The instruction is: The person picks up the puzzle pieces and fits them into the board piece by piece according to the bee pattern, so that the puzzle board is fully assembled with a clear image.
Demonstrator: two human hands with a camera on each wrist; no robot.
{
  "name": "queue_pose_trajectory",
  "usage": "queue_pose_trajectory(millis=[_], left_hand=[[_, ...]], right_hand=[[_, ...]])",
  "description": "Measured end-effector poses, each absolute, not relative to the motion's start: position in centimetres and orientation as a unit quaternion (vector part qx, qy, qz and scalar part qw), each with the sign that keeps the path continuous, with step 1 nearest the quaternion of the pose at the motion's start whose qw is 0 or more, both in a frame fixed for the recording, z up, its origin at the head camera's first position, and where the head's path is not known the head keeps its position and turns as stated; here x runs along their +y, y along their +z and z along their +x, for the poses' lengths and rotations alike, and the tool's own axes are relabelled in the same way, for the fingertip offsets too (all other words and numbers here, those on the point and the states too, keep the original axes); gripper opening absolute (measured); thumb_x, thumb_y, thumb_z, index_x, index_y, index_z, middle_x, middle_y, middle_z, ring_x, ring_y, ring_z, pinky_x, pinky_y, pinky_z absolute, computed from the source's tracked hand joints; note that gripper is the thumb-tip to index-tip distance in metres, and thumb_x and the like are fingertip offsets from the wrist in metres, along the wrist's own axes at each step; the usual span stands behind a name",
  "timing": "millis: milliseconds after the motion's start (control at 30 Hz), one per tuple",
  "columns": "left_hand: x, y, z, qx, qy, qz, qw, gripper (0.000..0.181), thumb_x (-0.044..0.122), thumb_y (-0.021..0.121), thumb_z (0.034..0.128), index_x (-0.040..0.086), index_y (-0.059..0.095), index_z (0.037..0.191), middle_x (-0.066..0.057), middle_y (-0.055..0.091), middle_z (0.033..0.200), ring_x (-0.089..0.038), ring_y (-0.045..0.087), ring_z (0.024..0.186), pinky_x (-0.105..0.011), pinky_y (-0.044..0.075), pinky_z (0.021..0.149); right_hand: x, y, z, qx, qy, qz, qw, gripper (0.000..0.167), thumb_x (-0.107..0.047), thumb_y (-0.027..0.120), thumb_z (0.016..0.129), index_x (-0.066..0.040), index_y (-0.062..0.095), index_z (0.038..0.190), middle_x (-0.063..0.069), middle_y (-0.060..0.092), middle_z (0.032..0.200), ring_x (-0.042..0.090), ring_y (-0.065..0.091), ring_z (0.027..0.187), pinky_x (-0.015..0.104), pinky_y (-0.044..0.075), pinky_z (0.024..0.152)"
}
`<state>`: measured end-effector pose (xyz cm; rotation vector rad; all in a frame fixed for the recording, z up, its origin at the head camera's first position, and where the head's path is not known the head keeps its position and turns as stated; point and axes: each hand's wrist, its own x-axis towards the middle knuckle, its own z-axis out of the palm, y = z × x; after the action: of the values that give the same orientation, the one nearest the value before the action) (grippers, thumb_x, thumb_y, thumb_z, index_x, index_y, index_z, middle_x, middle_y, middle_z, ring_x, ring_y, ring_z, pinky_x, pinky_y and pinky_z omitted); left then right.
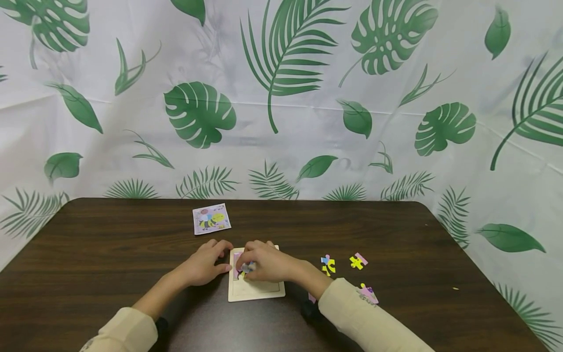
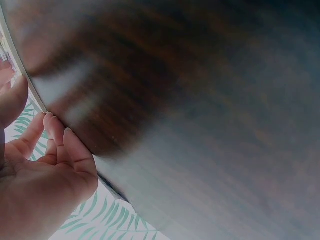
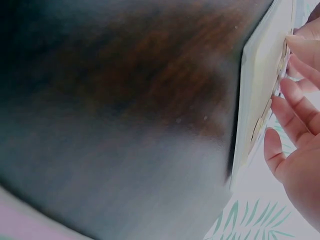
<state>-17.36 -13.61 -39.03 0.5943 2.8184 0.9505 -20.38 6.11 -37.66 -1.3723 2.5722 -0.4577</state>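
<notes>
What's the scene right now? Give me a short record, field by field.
Surface: dark wood-grain table
Left hand: touching the left edge of the puzzle tray
Right hand: over the tray, at a puzzle piece; grip unclear
Loose pieces: on the table, right of the tray
Picture card: beyond the left hand, showing a bee

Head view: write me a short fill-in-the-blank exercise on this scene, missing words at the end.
1. The right hand reaches over the puzzle board, and the loose pieces on the table lie to the ____ of that board.
2. The card beyond the left hand pictures a yellow-and-black striped ____.
3. The leaves printed on the white backdrop are ____.

Missing words: right; bee; green.
</notes>
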Motion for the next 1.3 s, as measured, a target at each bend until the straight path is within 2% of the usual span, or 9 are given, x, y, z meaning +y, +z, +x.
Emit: queue_pose_trajectory(millis=[200,500,1300], left_hand=[[-13.9,-39.7,-17.6,0.925,0.307,0.219,0.033,0.032,0.018,0.067,0.0837,0.005,0.052,0.109,-0.007,0.046,0.087,-0.024,0.046,0.082,-0.041,0.041,0.069],[-13.5,-38.5,-17.1,0.932,0.305,0.185,0.062,0.034,0.012,0.066,0.0832,0.005,0.052,0.112,-0.007,0.047,0.089,-0.024,0.046,0.085,-0.041,0.04,0.071],[-13.4,-38.3,-17.0,0.929,0.307,0.195,0.064,0.034,0.012,0.066,0.0833,0.003,0.051,0.112,-0.008,0.047,0.09,-0.025,0.047,0.084,-0.042,0.041,0.071]], right_hand=[[6.1,-37.5,-20.3,0.869,-0.156,-0.457,0.108,0.021,-0.019,0.073,0.079,-0.016,0.067,0.099,-0.002,0.052,0.093,0.007,0.046,0.089,0.022,0.026,0.069],[6.1,-37.5,-20.4,0.873,-0.155,-0.447,0.118,0.021,-0.019,0.071,0.08,-0.019,0.067,0.1,-0.004,0.052,0.092,0.006,0.047,0.089,0.024,0.025,0.07],[6.3,-37.5,-20.7,0.865,-0.164,-0.458,0.125,0.019,-0.013,0.067,0.082,-0.018,0.066,0.101,-0.002,0.052,0.09,0.008,0.047,0.087,0.027,0.026,0.07]])
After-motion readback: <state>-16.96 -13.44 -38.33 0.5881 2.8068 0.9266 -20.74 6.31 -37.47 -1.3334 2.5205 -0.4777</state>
